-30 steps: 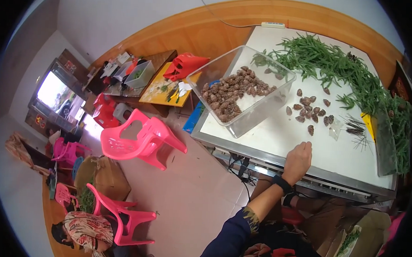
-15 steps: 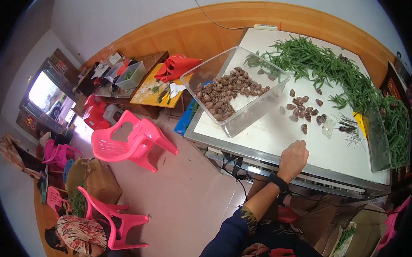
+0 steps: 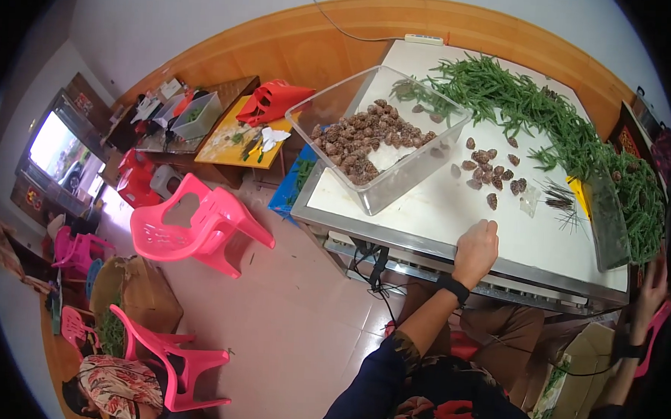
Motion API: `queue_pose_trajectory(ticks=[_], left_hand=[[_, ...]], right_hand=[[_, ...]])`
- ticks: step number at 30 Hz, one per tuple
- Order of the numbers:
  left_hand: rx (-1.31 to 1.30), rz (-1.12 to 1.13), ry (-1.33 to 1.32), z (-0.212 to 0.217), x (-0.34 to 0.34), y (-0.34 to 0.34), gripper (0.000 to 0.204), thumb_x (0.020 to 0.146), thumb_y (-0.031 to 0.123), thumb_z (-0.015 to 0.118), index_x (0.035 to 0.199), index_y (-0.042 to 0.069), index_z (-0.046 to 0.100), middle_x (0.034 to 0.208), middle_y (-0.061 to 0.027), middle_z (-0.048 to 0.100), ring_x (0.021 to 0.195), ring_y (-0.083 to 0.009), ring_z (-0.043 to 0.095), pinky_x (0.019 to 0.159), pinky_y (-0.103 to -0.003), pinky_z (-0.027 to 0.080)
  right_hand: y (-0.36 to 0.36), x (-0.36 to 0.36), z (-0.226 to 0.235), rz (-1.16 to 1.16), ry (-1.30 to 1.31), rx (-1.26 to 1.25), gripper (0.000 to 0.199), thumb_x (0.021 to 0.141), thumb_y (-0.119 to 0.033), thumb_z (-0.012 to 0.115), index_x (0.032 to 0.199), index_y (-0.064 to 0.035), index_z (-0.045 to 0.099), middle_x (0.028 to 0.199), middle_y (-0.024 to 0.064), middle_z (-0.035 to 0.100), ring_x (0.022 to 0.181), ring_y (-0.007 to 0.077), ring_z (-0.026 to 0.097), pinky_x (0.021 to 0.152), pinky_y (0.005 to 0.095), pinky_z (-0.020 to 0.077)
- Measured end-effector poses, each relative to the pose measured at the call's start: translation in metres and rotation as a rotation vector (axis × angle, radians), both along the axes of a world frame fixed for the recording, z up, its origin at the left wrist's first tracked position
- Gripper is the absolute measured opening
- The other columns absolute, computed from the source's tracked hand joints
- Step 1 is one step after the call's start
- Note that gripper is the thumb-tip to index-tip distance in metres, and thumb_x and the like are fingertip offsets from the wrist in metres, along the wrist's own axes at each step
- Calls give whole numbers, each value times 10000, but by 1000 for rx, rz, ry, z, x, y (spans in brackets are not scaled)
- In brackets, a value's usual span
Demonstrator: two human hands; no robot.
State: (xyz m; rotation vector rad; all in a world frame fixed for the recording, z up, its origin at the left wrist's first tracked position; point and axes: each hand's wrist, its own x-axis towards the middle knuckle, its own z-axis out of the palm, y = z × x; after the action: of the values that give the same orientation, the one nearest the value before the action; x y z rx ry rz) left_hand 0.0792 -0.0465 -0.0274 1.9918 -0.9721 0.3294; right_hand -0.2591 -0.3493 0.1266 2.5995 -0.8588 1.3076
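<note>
My left hand [image 3: 476, 251] rests as a loose fist on the front edge of the white table top [image 3: 424, 228]; the inside of its fingers is hidden. At the far right my right hand [image 3: 652, 287] has its fingers stretched upward, beside a clear bin of green sprigs [image 3: 641, 215]. Several loose pine cones [image 3: 491, 170] lie beyond my left hand, near a small clear plastic bag [image 3: 529, 201] and a bundle of thin dark wires [image 3: 562, 195]. A clear plastic tub [image 3: 373, 204] to the left holds many more pine cones [image 3: 365, 140].
Green sprigs [image 3: 505, 93] spread along the table's back. A pink chair [image 3: 200, 222] stands left of the table, and a person [image 3: 122, 387] sits at lower left. Near my legs is an open cardboard box [image 3: 583, 370]. A yellow table [image 3: 226, 148] stands farther back.
My right hand and forearm have come into view at the far right, beside the bin of sprigs. My left hand stays at the table edge. The view has shifted slightly.
</note>
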Motion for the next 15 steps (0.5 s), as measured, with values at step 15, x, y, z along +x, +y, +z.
queue_pose_trajectory(ticks=[15], left_hand=[[-14,2,2,-10,2,6,31,777,30,522,753,23,504,751,-124,523,725,-293,575,601,-404,490]], right_hand=[[121,179,-141,314,219,335,390,785,-1,555,1173,-7,510,993,183,536,925,373,527,833,399,425]])
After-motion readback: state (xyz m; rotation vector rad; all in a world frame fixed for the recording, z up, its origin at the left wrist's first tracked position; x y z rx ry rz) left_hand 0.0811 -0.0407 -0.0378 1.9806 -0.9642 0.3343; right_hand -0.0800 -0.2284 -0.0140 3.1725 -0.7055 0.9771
